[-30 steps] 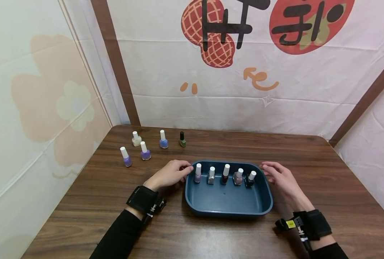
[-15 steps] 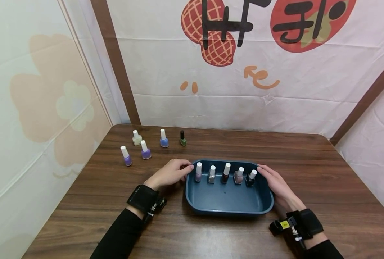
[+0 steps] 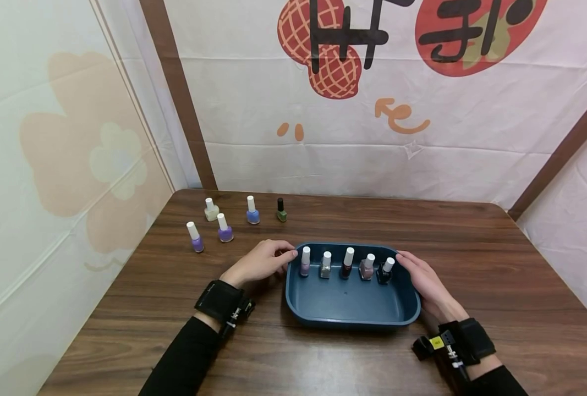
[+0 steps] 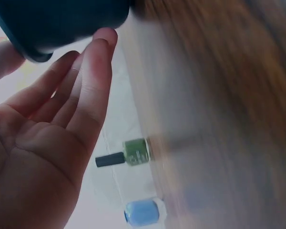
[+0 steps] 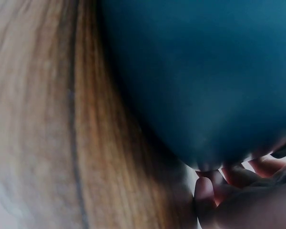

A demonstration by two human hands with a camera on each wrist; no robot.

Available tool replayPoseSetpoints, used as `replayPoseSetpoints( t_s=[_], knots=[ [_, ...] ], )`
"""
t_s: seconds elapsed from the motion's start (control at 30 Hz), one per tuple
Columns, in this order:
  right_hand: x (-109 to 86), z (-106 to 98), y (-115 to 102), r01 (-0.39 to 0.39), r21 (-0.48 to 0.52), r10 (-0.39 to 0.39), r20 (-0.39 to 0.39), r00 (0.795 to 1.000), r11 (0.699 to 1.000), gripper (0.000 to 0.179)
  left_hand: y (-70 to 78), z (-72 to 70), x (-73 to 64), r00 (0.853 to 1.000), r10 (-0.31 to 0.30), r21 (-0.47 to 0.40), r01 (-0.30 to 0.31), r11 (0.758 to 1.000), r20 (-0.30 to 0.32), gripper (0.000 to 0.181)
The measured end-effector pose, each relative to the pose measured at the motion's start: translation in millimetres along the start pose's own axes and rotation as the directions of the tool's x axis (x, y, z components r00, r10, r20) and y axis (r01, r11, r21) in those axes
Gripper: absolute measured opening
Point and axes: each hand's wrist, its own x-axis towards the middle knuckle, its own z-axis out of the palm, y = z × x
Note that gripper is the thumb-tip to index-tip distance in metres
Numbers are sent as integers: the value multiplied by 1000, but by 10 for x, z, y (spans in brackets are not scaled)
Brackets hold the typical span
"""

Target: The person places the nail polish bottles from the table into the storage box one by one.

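A dark blue rectangular tray (image 3: 345,311) sits on the wooden table. Along its far side stands a row of nail polish bottles: lilac (image 3: 305,263), silvery (image 3: 325,266), dark red (image 3: 347,264), mauve (image 3: 366,268) and black (image 3: 385,271), all white-capped. My left hand (image 3: 262,262) holds the tray's far left corner, thumb at the rim; in the left wrist view its fingers (image 4: 93,78) reach to the outer wall. At the far right corner, my right hand (image 3: 429,285) grips the rim, and its fingers (image 5: 206,191) touch the outer wall in the right wrist view.
At the table's back left stand more nail polish bottles: cream (image 3: 211,210), two purple ones (image 3: 225,230), blue (image 3: 252,212) and black-capped green (image 3: 281,211). A printed cloth (image 3: 253,82) hangs behind the table (image 3: 140,308), with another cloth (image 3: 75,165) to the left.
My right hand has moved left, from beside the tray onto its far right corner. My left hand stays at the left corner. The bottles keep their places.
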Motion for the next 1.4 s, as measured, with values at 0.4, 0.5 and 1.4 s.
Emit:
replayPoseSetpoints(
  t_s=[0.4, 0.5, 1.4],
  knots=[
    [-15, 34, -13, -2, -27, 3, 8, 1000, 1000, 67, -4, -456, -229, 954, 84, -20, -94, 995, -288, 17],
    [-16, 34, -16, -3, -36, 3, 3, 1000, 999, 66, -21, -630, -324, 916, 80, -8, -91, 996, -394, 16],
    [-19, 26, -2, -24, -21, 25, 29, 999, 1000, 75, -878, -1281, -920, 782, -232, -137, 188, 973, -579, 46]
  ],
)
